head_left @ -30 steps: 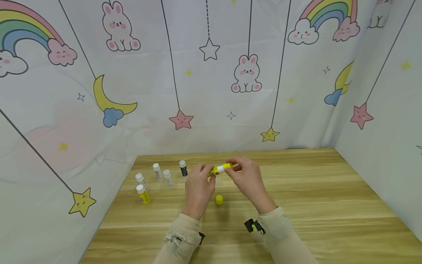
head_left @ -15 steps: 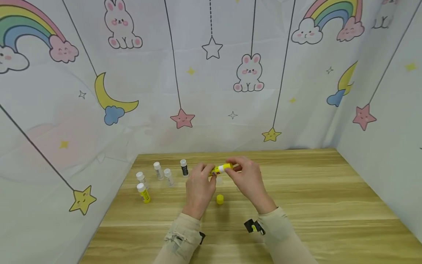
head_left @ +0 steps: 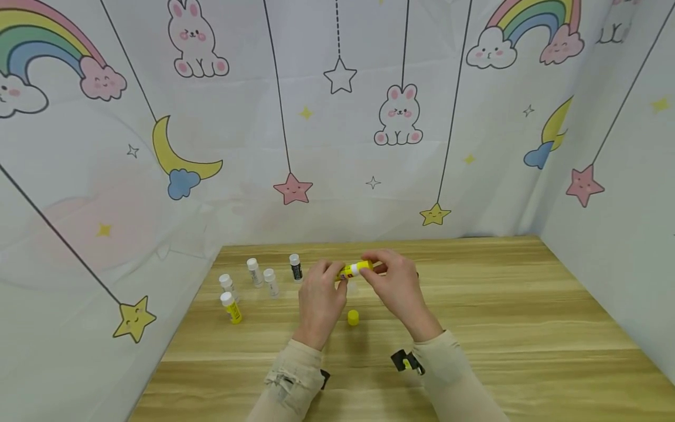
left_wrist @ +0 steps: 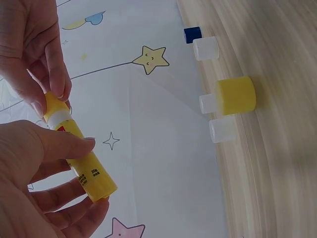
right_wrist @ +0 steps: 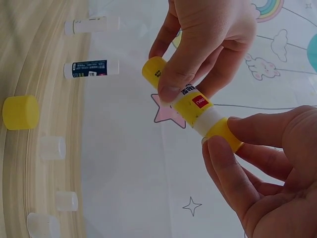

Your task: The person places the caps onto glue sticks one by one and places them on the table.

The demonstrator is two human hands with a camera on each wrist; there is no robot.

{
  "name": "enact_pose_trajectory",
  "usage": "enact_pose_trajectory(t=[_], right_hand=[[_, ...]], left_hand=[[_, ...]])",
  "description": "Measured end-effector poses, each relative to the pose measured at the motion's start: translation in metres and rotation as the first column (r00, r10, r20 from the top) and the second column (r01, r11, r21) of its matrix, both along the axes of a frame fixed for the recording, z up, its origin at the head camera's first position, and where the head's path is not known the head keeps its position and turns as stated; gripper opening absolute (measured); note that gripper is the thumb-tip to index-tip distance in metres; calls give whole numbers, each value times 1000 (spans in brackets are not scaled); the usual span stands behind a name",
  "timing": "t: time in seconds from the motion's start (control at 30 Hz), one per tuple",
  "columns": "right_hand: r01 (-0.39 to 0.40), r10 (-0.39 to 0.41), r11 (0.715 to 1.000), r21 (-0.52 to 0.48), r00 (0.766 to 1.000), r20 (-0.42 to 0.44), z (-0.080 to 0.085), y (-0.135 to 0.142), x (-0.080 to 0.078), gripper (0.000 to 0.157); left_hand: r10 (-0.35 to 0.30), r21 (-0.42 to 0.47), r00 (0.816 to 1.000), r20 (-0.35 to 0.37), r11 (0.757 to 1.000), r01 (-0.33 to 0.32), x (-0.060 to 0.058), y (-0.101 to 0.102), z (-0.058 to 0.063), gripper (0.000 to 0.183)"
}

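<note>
A yellow glue stick with a white band is held tilted above the table. My left hand grips its printed body, thumb on one side and fingers curled underneath, as the left wrist view shows. The right hand pinches the yellow end beyond the white band between thumb and fingers. Below the hands, a loose yellow cap stands on the wooden table. Beyond it sit several small translucent caps, mostly hidden in the head view.
At the left stand a yellow glue stick with a white top, a dark-labelled one and several white ones. A dark blue cap shows in the left wrist view. Printed cloth walls border the table.
Both hands keep the same hold on the glue stick, almost still. The head view has shifted slightly, so the scene sits a little further right and higher.
</note>
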State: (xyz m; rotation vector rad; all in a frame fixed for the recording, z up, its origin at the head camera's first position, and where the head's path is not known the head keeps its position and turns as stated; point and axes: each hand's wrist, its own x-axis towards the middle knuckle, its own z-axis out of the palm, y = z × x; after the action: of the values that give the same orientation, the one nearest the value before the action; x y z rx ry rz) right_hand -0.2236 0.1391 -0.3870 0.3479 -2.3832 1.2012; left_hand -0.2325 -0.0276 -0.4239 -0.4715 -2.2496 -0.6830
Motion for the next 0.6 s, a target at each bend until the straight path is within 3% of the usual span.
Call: enact_pose_trajectory(t=[0.6], right_hand=[[-7, 7, 1000, -2, 1000, 8, -1, 0, 0, 22]], left_hand=[[5, -4, 1000, -14, 1000, -5, 1, 1, 0, 28]])
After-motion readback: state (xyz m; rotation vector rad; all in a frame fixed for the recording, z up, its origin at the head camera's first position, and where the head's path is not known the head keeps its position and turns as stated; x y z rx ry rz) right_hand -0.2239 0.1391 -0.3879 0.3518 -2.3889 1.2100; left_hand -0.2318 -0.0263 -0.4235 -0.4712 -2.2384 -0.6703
